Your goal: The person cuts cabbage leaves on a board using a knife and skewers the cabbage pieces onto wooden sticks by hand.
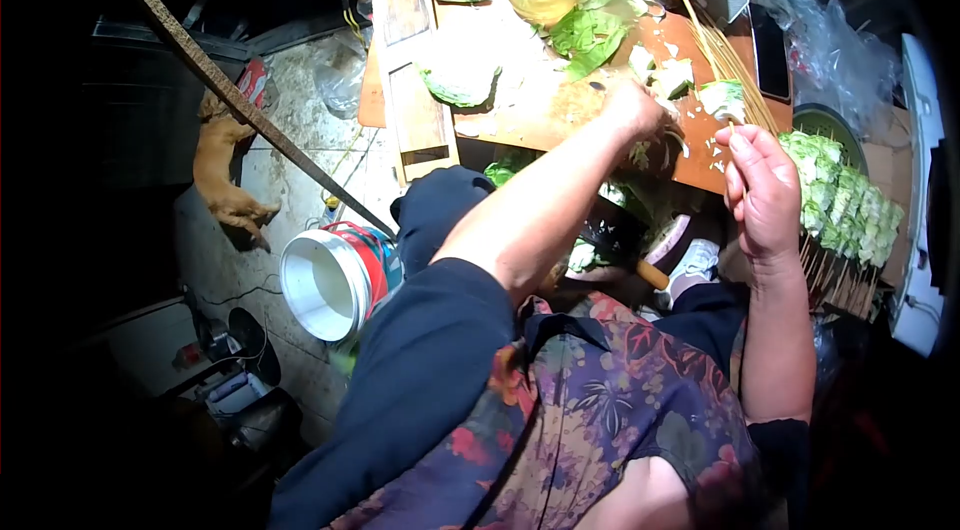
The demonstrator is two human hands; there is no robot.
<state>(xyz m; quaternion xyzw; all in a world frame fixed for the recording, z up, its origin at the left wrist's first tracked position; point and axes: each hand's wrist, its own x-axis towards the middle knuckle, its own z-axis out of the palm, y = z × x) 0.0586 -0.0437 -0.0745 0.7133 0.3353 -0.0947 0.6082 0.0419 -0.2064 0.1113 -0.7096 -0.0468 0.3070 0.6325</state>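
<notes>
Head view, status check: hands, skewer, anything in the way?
Right hand gripping skewer, leafy piece at its tip. Left hand near cut leaves, grip unclear. Loose sticks close beyond skewer, possibly in the way.

A floral-print garment (600, 400) dresses the torso I watch over my distant feed, its deep purple ground scattered with red, orange, mauve and grey-green leaves and blossoms; a thin dark line runs down the cloth; plain dark navy shows at the left sleeve (420, 360), which ends near the elbow; the right sleeve (778, 460), equally dark, also stops about there; below both, the forearms are bare, as are the left hand (635, 112) and right hand (765, 180); dark trousers (440, 200) cover the legs; a whitish shoe (697, 260) shows, its finer detail too small for me to read.
</notes>
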